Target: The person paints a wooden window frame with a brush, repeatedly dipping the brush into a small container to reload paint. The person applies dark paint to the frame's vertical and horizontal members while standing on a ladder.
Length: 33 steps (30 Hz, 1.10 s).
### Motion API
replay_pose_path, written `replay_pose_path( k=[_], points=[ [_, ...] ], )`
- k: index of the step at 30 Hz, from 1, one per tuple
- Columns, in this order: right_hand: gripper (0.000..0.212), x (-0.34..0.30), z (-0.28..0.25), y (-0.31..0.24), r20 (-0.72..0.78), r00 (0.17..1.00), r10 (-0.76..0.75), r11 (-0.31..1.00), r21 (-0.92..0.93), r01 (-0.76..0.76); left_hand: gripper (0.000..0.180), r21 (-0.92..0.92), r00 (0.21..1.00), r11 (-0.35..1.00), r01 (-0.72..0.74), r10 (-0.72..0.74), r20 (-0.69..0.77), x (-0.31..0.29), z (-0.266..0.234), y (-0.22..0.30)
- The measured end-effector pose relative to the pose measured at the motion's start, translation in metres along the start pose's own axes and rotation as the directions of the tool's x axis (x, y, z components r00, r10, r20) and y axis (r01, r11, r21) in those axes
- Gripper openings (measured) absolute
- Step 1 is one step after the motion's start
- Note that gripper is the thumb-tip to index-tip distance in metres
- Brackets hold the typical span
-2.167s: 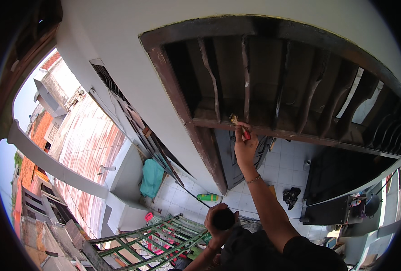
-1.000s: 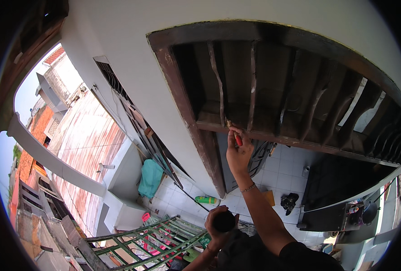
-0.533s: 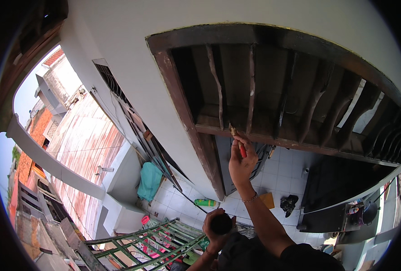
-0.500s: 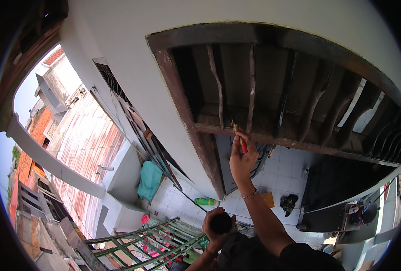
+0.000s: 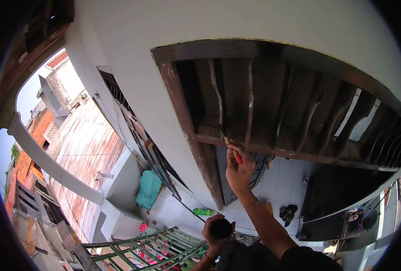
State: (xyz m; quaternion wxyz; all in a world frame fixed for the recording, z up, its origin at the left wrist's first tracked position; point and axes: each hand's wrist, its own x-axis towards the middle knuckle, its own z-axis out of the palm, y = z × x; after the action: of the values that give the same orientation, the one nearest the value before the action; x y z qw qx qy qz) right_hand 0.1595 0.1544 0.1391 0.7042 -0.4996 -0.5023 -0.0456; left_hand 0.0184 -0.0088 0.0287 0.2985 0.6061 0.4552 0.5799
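My right hand (image 5: 239, 174) is raised and pinches a small paintbrush (image 5: 239, 157) with a red handle. Its bristle end touches or nearly touches the foot of a wavy wooden bar (image 5: 219, 97), where the bar meets the brown lower rail (image 5: 263, 147) of the arched window frame. Lower down, near my body, the fingers of my left hand (image 5: 209, 235) wrap round a dark round cup (image 5: 220, 229). The cup's inside looks black, so its contents cannot be made out.
A green metal ladder-like frame (image 5: 150, 248) stands at lower left, with pink things behind it. On the white tiled floor are a teal cloth-covered bundle (image 5: 149, 189), a green bottle (image 5: 204, 212) and a black plastic bag (image 5: 288, 214). Dark furniture (image 5: 340, 192) fills the right.
My right hand has brought the brush tip leftward, from between two bars to the foot of the left wavy one. The view has tilted slightly upward. My left hand still holds the cup.
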Motion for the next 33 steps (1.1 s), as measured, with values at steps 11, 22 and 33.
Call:
replay_pose_path(
  k=[11,22,33],
  points=[
    [0.013,0.023,0.005,-0.005,-0.009,0.999,-0.036,0.999,-0.014,0.036,0.054,-0.042,1.0,0.999,0.007,-0.006,0.021,0.003,0.007,0.004],
    [0.016,-0.114,-0.145,0.038,0.289,0.793,0.536,0.794,0.144,-0.59,0.048,0.049,0.996,0.996,-0.07,0.067,0.053,0.006,0.029,0.031],
    [0.018,-0.173,-0.394,0.066,-0.176,0.394,0.902,0.422,0.556,-0.716,0.045,-0.103,0.969,0.992,0.075,-0.048,0.243,-0.035,0.11,0.067]
  ],
)
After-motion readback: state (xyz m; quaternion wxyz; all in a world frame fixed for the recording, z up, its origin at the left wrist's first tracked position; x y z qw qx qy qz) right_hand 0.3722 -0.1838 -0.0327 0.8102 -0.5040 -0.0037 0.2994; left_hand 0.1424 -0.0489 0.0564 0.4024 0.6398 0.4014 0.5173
